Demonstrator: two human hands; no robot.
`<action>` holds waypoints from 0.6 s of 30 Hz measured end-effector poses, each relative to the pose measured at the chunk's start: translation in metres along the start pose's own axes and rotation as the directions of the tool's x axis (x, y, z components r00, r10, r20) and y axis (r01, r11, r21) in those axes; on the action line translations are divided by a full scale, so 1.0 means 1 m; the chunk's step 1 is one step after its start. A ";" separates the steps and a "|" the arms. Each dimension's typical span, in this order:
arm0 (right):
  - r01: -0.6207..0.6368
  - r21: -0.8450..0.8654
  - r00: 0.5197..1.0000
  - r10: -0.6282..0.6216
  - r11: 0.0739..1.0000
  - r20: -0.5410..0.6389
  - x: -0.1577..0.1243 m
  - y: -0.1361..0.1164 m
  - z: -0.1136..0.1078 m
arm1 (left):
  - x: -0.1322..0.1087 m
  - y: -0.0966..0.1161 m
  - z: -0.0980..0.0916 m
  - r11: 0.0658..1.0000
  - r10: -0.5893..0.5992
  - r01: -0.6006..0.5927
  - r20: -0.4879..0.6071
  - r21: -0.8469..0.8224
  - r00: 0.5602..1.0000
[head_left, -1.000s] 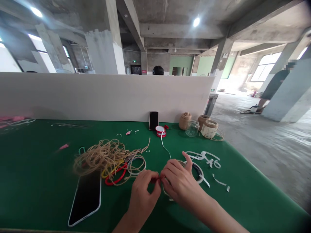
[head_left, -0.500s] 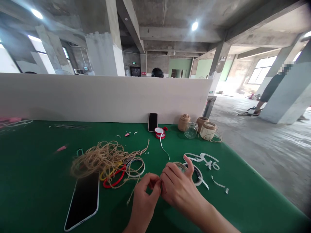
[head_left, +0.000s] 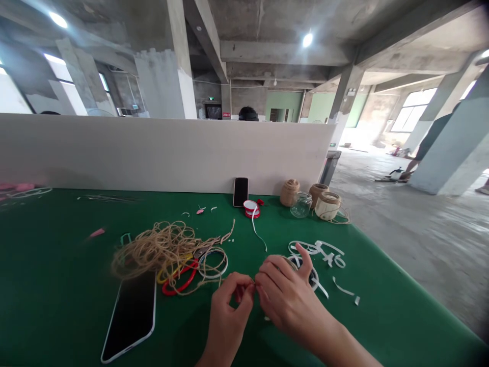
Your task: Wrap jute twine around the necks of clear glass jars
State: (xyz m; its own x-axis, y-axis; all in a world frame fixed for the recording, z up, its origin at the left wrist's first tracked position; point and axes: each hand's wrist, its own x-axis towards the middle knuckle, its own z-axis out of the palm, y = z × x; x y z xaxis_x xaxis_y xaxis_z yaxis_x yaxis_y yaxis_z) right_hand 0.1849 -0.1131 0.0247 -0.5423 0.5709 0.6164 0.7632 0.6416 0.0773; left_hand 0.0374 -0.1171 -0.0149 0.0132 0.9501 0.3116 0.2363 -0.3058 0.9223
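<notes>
My left hand [head_left: 231, 311] and my right hand [head_left: 284, 293] meet fingertip to fingertip above the green table. Both are closed in a pinch on a thin piece of jute twine [head_left: 253, 282], mostly hidden by the fingers; my right thumb sticks up. Behind my right hand lies a white ring [head_left: 315, 279] with a loose tail, partly covered. To the left, a tangled heap of jute twine [head_left: 164, 244] overlies red-and-yellow-handled scissors [head_left: 181, 283], and a strand runs toward my left hand. A second white ring [head_left: 226, 265] lies beside the scissors.
A large phone [head_left: 130, 321] lies front left, and a smaller phone [head_left: 240, 192] leans on the white partition [head_left: 164, 153]. Near it is a red-and-white tape roll [head_left: 251, 208]. Twine-wrapped jars [head_left: 289, 193] and a glass jar [head_left: 301, 205] stand back right. White strips [head_left: 324, 252] lie right.
My right hand has shifted slightly right, and a little twine shows between the fingertips. The loose twine end that hung left of my left hand no longer shows there.
</notes>
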 end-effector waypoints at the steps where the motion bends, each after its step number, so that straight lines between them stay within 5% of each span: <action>1: 0.001 0.002 1.000 -0.001 1.000 -0.015 0.000 -0.001 0.001 | 0.000 -0.001 0.000 1.000 -0.001 0.001 -0.011 -0.015 1.000; 7: -0.019 0.075 0.997 0.025 0.997 -0.073 -0.002 -0.004 0.001 | 0.002 -0.006 0.005 0.981 -0.042 0.031 -0.055 -0.190 0.998; 14: -0.023 0.060 1.000 0.022 0.998 0.006 -0.001 0.000 -0.002 | -0.001 -0.003 0.003 0.998 0.042 -0.042 -0.007 -0.044 0.999; 18: -0.045 0.110 0.997 0.052 0.993 -0.063 -0.004 -0.001 0.001 | 0.001 -0.004 0.004 0.997 0.013 -0.014 -0.017 -0.076 1.000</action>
State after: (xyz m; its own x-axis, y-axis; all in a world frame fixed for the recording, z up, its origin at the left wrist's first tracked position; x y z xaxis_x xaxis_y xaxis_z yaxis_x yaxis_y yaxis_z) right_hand 0.1858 -0.1162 0.0213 -0.4791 0.5701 0.6674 0.7433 0.6679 -0.0369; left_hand 0.0399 -0.1146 -0.0194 -0.0004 0.9449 0.3272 0.1616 -0.3229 0.9325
